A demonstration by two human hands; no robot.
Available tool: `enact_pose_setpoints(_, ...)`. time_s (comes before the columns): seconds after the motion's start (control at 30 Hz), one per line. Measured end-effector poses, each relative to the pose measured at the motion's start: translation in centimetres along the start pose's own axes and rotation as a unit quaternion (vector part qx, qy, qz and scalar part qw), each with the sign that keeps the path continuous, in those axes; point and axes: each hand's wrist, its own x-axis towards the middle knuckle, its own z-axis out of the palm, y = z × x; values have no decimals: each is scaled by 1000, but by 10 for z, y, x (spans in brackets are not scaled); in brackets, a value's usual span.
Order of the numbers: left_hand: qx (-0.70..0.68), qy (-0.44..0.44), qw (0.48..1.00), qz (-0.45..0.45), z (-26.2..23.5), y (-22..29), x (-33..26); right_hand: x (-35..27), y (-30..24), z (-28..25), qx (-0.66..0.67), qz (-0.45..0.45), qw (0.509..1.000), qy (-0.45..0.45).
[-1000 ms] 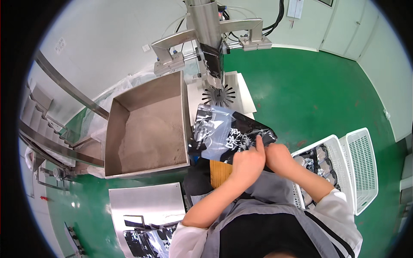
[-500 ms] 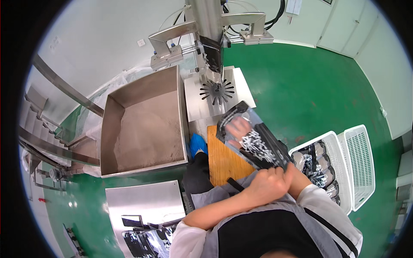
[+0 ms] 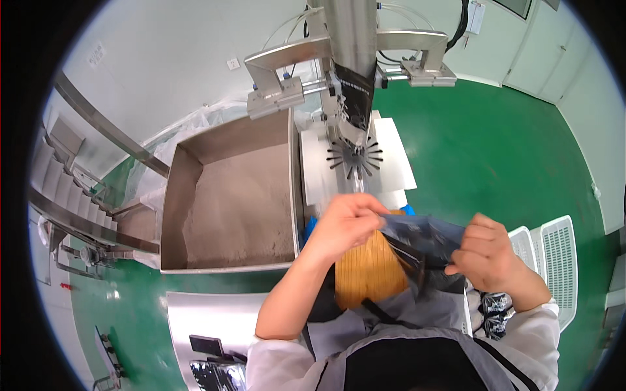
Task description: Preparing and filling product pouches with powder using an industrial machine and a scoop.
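Observation:
Between my hands stretches a black and clear plastic bag, held just above my lap. My left hand pinches its left edge, fingers closed. On the other side my right hand grips the right edge with curled fingers. The bag's lower part hangs in dark folds; whether anything is in it I cannot tell. Past my hands, another black printed bag hangs on the steel filling tube of a machine, between two side clamps. Below it lies a metal plate with a round slotted pattern.
To the left stands a deep steel bin of brownish powder. A wooden seat is beneath my hands. Flat bags lie on a steel table at lower left. White baskets, one with packed bags, stand at right.
My right hand, which showed through the bag's clear part, now grips its right edge. My left hand has moved up and left to the other edge. The view has shifted slightly.

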Motion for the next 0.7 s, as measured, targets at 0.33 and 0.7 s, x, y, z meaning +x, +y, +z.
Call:
enact_pose_setpoints(0.33, -125, 428, 885, 135, -192, -141, 237, 43, 118, 47, -3, 338, 941, 29)
enact_pose_setpoints(0.7, 170, 310, 931, 95, -81, -169, 143, 116, 166, 134, -13, 326, 936, -134)
